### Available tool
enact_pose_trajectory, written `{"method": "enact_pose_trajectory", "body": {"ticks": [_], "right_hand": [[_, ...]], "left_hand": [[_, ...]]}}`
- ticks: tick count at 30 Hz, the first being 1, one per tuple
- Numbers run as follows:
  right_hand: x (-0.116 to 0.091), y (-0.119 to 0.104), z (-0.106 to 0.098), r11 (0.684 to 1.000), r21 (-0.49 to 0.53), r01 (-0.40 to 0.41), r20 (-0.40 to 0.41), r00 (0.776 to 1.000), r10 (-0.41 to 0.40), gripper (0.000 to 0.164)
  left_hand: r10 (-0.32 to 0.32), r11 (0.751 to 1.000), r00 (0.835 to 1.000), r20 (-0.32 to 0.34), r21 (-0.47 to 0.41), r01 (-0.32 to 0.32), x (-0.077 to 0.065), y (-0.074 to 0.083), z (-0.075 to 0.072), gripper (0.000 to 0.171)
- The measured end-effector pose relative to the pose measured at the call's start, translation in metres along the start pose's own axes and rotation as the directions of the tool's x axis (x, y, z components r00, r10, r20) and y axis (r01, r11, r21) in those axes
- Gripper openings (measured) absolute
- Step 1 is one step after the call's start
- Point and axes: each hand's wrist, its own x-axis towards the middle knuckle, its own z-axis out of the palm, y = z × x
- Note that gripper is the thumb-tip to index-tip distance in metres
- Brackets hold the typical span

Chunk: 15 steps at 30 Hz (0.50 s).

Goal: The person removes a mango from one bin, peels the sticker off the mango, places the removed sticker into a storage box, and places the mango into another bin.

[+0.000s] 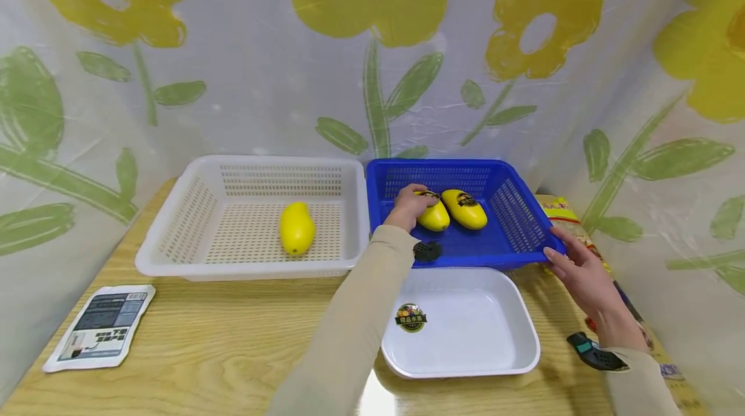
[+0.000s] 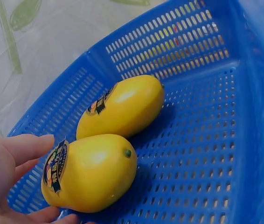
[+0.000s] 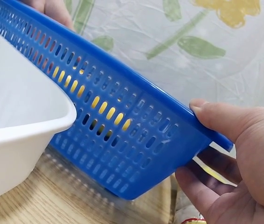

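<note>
Two yellow mangoes with dark round labels lie side by side in a blue perforated basket. My left hand reaches in from the left and holds the nearer mango around its labelled end, thumb above and fingers below. Just behind it rests the other mango, its label facing up. At the basket's front right corner, my right hand grips the rim, thumb on top and fingers underneath. The basket's near side, seen in the right wrist view, shows yellow through its slots.
Left of the blue basket stands a white perforated basket with one mango inside. A white tub with a fruit sticker sits in front. A flat packet lies at far left; colourful bags line the right edge by the curtain.
</note>
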Motion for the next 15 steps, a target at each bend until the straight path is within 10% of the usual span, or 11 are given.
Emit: {"method": "enact_pose_trajectory", "body": {"ticks": [15], "right_hand": [[-0.0003,-0.0029,-0.0005,1.000,-0.008,-0.006,0.008,1.000,0.006,0.076]], "left_hand": [[-0.036,0.999,0.996,0.081,0.037,0.033,0.0090,-0.0033,0.0056,0.046]]}}
